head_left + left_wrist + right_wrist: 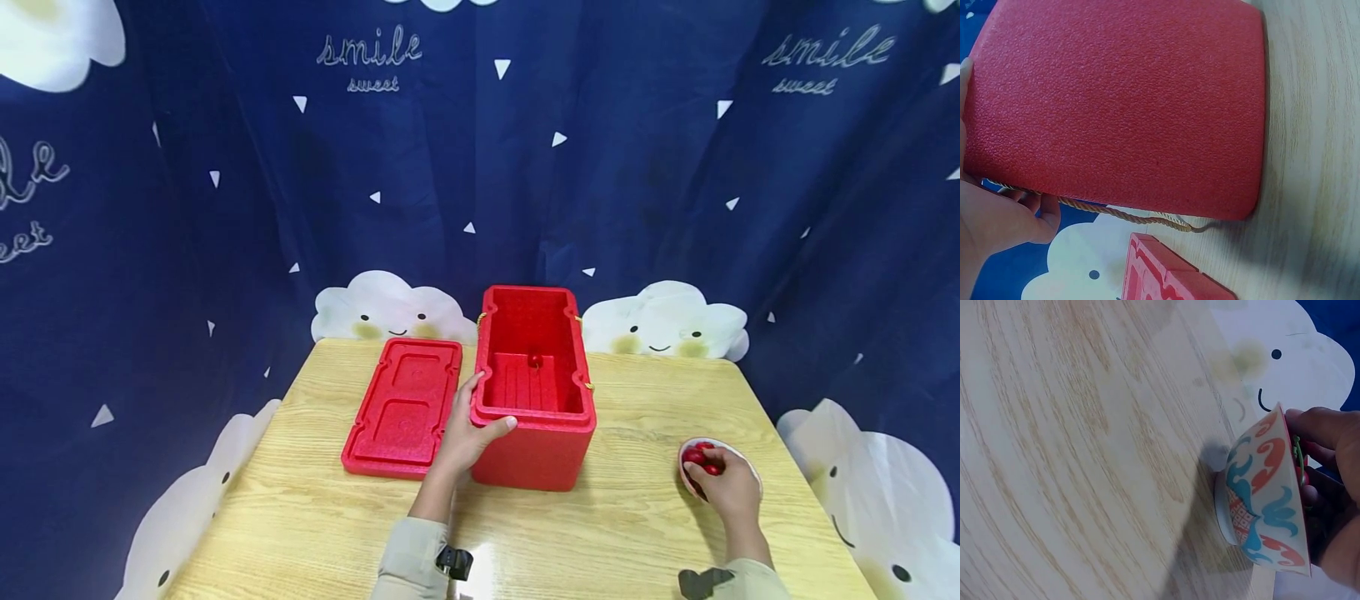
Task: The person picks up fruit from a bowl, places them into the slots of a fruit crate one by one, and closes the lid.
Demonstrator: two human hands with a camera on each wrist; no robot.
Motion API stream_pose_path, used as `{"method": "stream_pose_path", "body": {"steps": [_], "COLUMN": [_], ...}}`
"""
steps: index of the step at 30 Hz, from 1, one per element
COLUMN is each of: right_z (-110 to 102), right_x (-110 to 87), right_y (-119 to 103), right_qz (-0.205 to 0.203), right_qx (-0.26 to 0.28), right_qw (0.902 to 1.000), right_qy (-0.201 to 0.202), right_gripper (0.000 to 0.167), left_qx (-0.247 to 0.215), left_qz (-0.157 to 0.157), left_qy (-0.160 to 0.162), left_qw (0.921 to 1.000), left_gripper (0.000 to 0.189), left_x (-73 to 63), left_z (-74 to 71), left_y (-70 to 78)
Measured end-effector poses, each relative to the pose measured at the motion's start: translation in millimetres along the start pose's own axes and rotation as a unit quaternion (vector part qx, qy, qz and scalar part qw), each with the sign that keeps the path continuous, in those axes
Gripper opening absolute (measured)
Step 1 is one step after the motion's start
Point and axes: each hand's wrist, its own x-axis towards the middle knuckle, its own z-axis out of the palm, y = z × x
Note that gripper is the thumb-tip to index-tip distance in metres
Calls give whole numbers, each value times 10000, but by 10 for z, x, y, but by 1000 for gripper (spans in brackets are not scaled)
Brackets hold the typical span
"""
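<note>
My left hand (465,433) grips the near left corner of a deep red foam box (536,454). Its thumb lies on the front face, and its fingers curl round the side by a yellow rope (1129,215). One round red fruit with a thin stem (535,360) lies at the bottom of the box. At the right, my right hand (731,487) reaches into a patterned bowl (1260,494) of cherry-like red fruits (693,456). A green stem (1298,453) shows by its fingers. The bowl's rim partly hides the fingertips, and I cannot tell whether they pinch a fruit.
The red foam lid (405,425) lies flat on the wooden table (637,533), left of the box. A dark blue curtain (525,208) with white clouds surrounds the table at the back and sides. Bare wood separates the box from the bowl.
</note>
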Motion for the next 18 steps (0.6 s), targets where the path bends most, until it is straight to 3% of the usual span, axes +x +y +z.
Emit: {"method": "stream_pose_path", "body": {"steps": [6, 11, 18], "right_z": [28, 54, 44], "right_x": [13, 27, 7], "right_y": [25, 38, -12], "right_qz": [-24, 63, 184], "right_qx": [-87, -274, -267], "right_qw": [10000, 9996, 9995], "right_qy": [-38, -77, -11], "right_gripper": [37, 40, 37], "left_qx": [28, -59, -44], "left_qz": [188, 241, -58], "left_qy": [148, 203, 10], "left_qw": [9997, 9995, 10000], "left_gripper": [86, 84, 84], "left_x": [99, 99, -37], "left_z": [12, 25, 10], "left_y": [-266, -302, 83]}}
